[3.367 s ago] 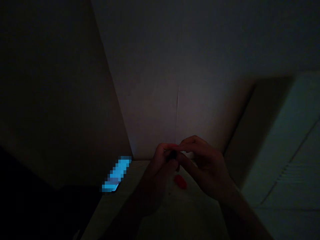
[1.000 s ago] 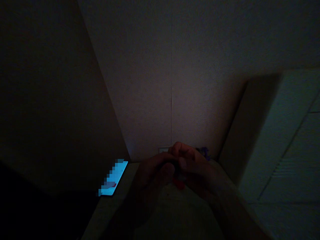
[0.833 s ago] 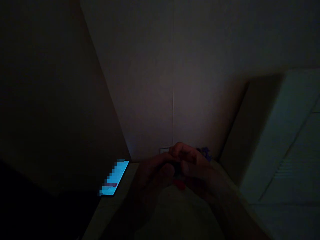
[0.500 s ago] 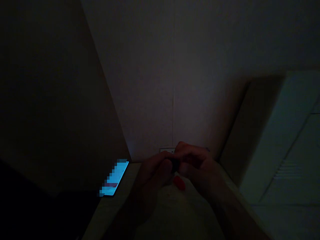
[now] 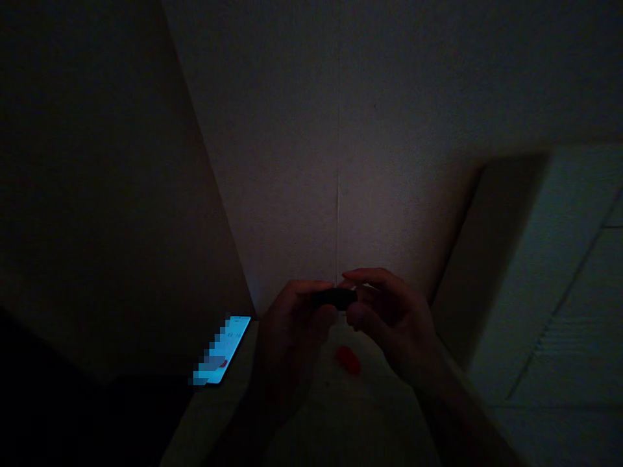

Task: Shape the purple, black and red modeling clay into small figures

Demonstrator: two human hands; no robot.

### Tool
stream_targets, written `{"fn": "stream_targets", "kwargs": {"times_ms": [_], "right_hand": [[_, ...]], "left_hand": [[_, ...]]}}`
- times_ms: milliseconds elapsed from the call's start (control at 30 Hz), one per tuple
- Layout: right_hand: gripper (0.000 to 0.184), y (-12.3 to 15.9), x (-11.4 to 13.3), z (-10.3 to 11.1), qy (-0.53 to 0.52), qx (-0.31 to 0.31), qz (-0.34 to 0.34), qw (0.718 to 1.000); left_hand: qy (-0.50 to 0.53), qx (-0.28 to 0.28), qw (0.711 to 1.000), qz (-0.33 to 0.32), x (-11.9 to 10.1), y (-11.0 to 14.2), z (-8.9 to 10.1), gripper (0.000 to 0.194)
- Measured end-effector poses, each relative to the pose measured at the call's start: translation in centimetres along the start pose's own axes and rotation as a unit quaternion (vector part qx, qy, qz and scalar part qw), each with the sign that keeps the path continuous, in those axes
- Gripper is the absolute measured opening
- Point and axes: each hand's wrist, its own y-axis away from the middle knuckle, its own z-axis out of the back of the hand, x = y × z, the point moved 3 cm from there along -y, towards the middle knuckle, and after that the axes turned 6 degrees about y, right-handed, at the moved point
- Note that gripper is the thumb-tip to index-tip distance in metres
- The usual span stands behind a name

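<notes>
A small dark, elongated object with rounded ends [image 5: 335, 299] is held level between my two hands, above the table; in this dim light its kind cannot be made out. My left hand [image 5: 296, 324] pinches its left part, fingers over the top and thumb below. At its right end is my right hand [image 5: 394, 314], with curled fingers above and behind and the thumb against the lower edge. Beneath the hands a red oval piece [image 5: 348, 360] lies on the pale table [image 5: 335, 415].
A lit phone [image 5: 228, 353] lies at the table's left edge, its screen partly blurred out. Behind the table rises a wall [image 5: 292, 194] with a vertical seam. A pale panelled piece of furniture [image 5: 549, 279] stands on the right. The room is very dark.
Both hands have risen slightly and moved a little apart. More of the dark object shows between them, now lying level. The red piece stays on the table.
</notes>
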Motion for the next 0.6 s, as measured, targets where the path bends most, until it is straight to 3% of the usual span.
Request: {"fn": "stream_targets", "kwargs": {"times_ms": [67, 167, 400, 600], "right_hand": [[0.030, 0.0, 0.2, 0.2, 0.037, 0.023, 0.032, 0.999], [0.022, -0.2, 0.7, 0.5, 0.089, 0.043, 0.095, 0.991], [0.015, -0.1, 1.8, 0.5, 0.198, 0.014, 0.159, 0.967], [0.033, 0.0, 1.7, 0.7, 0.188, 0.080, 0.182, 0.962]], "left_hand": [[-0.023, -0.003, 1.000, -0.014, -0.2, 0.0, 0.1, 0.020], [-0.043, -0.001, 0.999, -0.011, -0.2, 0.0, 0.2, 0.019], [-0.033, 0.010, 0.999, -0.010, -0.4, 0.1, 0.1, 0.018], [-0.002, 0.026, 1.000, 0.016, -0.6, 0.0, 0.1, 0.013]]}}
